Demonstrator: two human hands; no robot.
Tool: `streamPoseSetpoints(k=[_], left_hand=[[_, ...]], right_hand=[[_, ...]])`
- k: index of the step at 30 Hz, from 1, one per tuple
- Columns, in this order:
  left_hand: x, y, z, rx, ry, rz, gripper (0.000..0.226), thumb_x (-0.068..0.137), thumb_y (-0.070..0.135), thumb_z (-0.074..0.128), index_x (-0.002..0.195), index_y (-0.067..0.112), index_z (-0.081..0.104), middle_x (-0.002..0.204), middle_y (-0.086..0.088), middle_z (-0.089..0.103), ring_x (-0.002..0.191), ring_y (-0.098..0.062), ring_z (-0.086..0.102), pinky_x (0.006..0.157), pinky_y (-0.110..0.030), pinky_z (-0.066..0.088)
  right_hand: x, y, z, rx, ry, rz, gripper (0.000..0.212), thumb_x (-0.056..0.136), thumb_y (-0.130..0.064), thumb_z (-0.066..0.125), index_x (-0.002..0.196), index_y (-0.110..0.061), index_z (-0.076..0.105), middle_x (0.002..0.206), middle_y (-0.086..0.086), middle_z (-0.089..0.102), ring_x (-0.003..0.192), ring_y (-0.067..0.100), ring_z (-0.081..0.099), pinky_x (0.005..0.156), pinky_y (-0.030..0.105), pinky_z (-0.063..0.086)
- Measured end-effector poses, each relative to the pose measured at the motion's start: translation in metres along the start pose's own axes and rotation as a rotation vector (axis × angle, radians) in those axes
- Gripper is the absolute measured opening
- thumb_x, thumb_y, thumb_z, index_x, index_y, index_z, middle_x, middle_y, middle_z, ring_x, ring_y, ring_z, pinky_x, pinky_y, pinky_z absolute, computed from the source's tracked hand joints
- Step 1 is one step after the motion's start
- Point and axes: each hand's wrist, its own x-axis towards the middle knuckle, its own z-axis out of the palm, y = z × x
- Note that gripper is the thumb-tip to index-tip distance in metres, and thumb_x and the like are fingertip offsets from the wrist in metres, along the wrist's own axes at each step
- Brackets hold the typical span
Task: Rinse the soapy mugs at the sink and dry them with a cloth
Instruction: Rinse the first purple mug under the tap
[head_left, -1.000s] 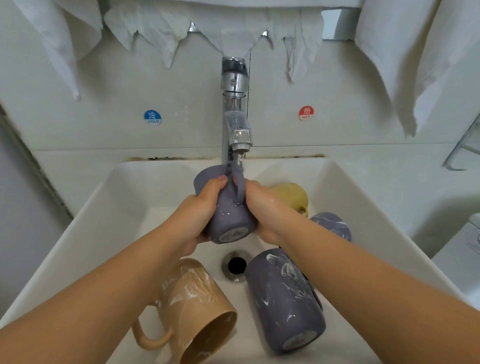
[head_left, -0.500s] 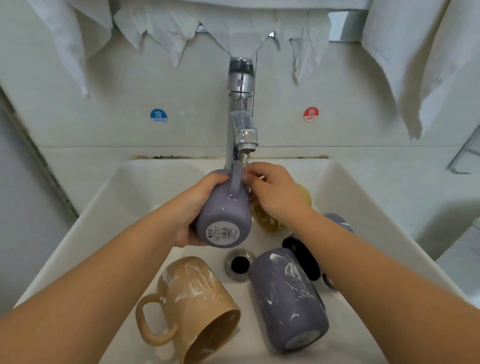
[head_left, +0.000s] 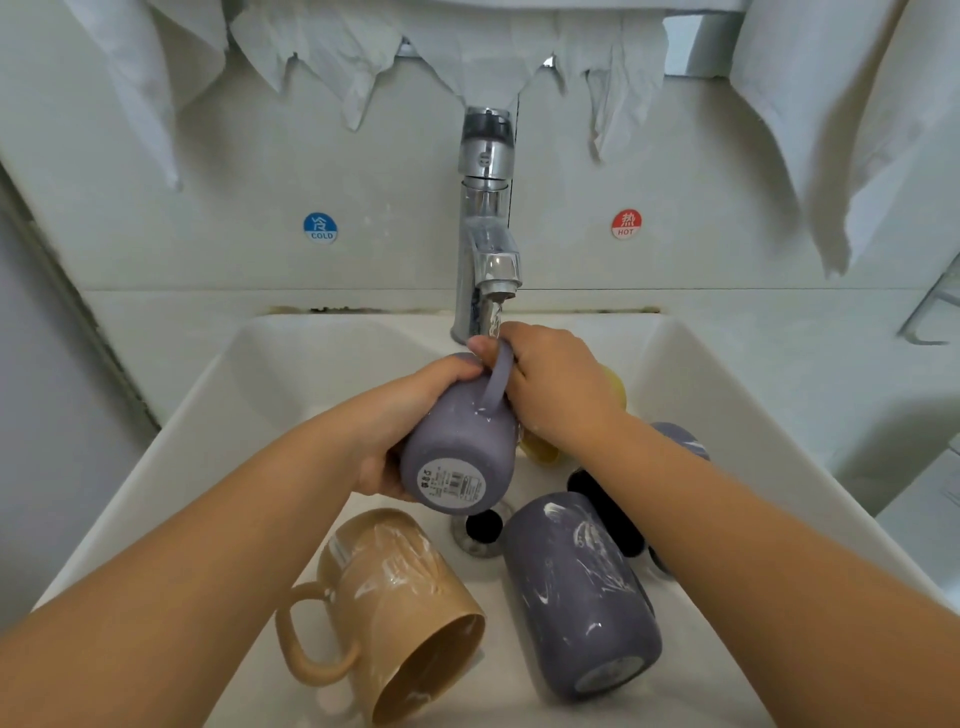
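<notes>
purple mug (head_left: 457, 441) under running tap (head_left: 488, 249)

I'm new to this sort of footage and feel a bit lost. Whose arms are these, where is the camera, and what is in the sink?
There is no machine here. A person wears a camera on their head, so you look forward and down along their own two arms into a white sink. The left hand grips the body of a purple mug, tipped so its labelled base faces you. The right hand is at its handle and rim, under water running from the tap. In the basin lie a tan mug and a second purple mug, both streaked with soap, on their sides. A yellow mug and another purple one show partly behind the right arm. White cloths hang above.
</notes>
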Motion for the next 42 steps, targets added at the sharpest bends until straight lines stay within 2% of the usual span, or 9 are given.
streamPoseSetpoints(k=[4, 6, 10, 16, 19, 24, 29, 35, 42], left_hand=[[0.0, 0.001, -0.007, -0.065, -0.001, -0.033, 0.053, 0.077, 0.064, 0.061, 0.09, 0.013, 0.067, 0.073, -0.009, 0.07, 0.058, -0.023, 0.067, 0.06, -0.031, 0.056], [0.0, 0.002, -0.009, -0.138, 0.029, -0.023, 0.049, 0.08, 0.062, 0.06, 0.088, 0.014, 0.066, 0.07, -0.008, 0.069, 0.056, -0.021, 0.067, 0.059, -0.028, 0.057], [0.01, 0.0, -0.003, -0.036, 0.281, 0.125, 0.054, 0.081, 0.062, 0.06, 0.107, 0.015, 0.063, 0.085, -0.007, 0.072, 0.072, -0.023, 0.07, 0.06, -0.029, 0.053], [0.02, -0.007, 0.008, 0.267, 0.673, 0.414, 0.074, 0.079, 0.061, 0.062, 0.124, 0.004, 0.049, 0.113, -0.009, 0.06, 0.095, -0.026, 0.058, 0.072, -0.032, 0.042], [0.021, -0.007, 0.007, 0.317, 0.691, 0.433, 0.072, 0.079, 0.06, 0.063, 0.122, 0.004, 0.046, 0.112, -0.009, 0.058, 0.094, -0.025, 0.056, 0.074, -0.032, 0.042], [0.02, -0.004, -0.002, 0.352, 0.749, 0.439, 0.073, 0.081, 0.059, 0.063, 0.125, 0.003, 0.047, 0.12, -0.013, 0.059, 0.098, -0.027, 0.056, 0.074, -0.032, 0.04], [0.013, -0.007, 0.009, 0.568, 0.849, 0.559, 0.075, 0.074, 0.06, 0.067, 0.121, 0.006, 0.045, 0.118, -0.01, 0.054, 0.109, -0.03, 0.054, 0.079, -0.035, 0.042], [0.01, -0.006, 0.018, 0.611, 0.877, 0.608, 0.077, 0.074, 0.062, 0.067, 0.12, 0.005, 0.045, 0.118, -0.01, 0.054, 0.11, -0.029, 0.053, 0.082, -0.039, 0.045], [0.022, 0.0, -0.008, 0.219, 0.715, 0.42, 0.076, 0.079, 0.062, 0.063, 0.122, 0.001, 0.051, 0.111, -0.011, 0.062, 0.096, -0.028, 0.06, 0.075, -0.036, 0.047]], right_hand=[[-0.003, 0.007, -0.001, 0.057, -0.034, -0.07, 0.018, 0.101, -0.017, 0.039, 0.097, -0.012, 0.056, 0.094, 0.009, 0.063, 0.084, 0.027, 0.056, 0.066, 0.03, 0.032], [-0.005, 0.005, 0.0, 0.257, 0.032, -0.002, 0.025, 0.099, -0.01, 0.041, 0.107, -0.014, 0.063, 0.092, -0.001, 0.062, 0.083, 0.019, 0.056, 0.071, 0.027, 0.04], [-0.002, -0.007, -0.002, 0.982, 0.015, 0.358, 0.02, 0.099, -0.019, 0.05, 0.083, -0.015, 0.06, 0.074, 0.002, 0.06, 0.062, 0.016, 0.058, 0.057, 0.031, 0.054], [0.003, -0.011, 0.001, 1.33, -0.047, 0.578, 0.034, 0.097, -0.027, 0.054, 0.067, -0.011, 0.051, 0.046, 0.0, 0.047, 0.041, 0.012, 0.043, 0.042, 0.02, 0.04], [0.006, -0.01, 0.005, 1.304, -0.131, 0.63, 0.046, 0.098, -0.037, 0.049, 0.06, -0.012, 0.049, 0.045, 0.001, 0.044, 0.044, 0.014, 0.04, 0.049, 0.024, 0.039], [0.003, -0.008, -0.001, 1.437, -0.253, 0.578, 0.032, 0.102, -0.024, 0.042, 0.073, -0.014, 0.054, 0.061, -0.001, 0.05, 0.056, 0.01, 0.047, 0.06, 0.022, 0.046], [0.005, -0.014, 0.002, 1.109, -0.147, 0.649, 0.039, 0.095, -0.021, 0.046, 0.057, -0.013, 0.042, 0.047, 0.002, 0.042, 0.049, 0.017, 0.04, 0.051, 0.025, 0.04], [0.009, -0.02, 0.006, 0.745, 0.017, 0.581, 0.038, 0.096, -0.02, 0.043, 0.061, -0.007, 0.047, 0.058, 0.01, 0.048, 0.059, 0.024, 0.047, 0.06, 0.032, 0.038], [0.005, -0.027, 0.007, 1.217, -0.091, 0.428, 0.035, 0.104, -0.017, 0.036, 0.074, -0.011, 0.052, 0.055, 0.0, 0.047, 0.05, 0.011, 0.044, 0.055, 0.02, 0.044]])
